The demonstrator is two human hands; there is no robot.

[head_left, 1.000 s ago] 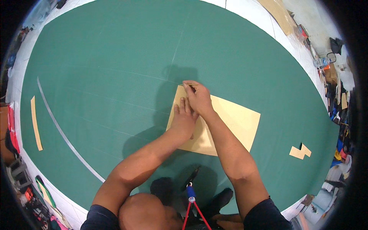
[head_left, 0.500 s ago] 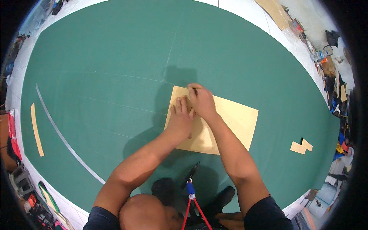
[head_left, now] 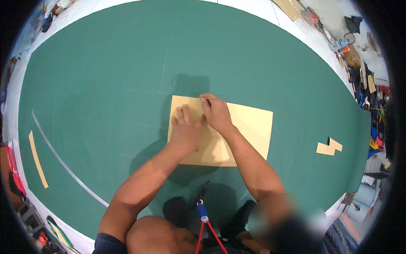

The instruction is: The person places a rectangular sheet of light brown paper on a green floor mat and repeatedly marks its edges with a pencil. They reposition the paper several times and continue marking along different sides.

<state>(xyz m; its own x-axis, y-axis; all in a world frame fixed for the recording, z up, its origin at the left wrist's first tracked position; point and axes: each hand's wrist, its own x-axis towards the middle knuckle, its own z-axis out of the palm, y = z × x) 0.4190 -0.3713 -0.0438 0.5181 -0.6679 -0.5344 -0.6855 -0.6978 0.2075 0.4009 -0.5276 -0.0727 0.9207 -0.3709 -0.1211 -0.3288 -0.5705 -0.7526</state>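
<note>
Green surface point(head_left: 105, 63), white tiled floor point(head_left: 262, 9) around; left hand point(head_left: 185, 132) splayed on tan sheet point(head_left: 251, 131), right hand point(head_left: 218, 114) pinching thin stick point(head_left: 208, 99)

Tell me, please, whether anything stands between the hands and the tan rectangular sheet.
Nothing visible stands in the way: the left hand lies spread on the tan rectangular sheet, and the right hand, pinching a thin implement, is at its far edge.
</note>
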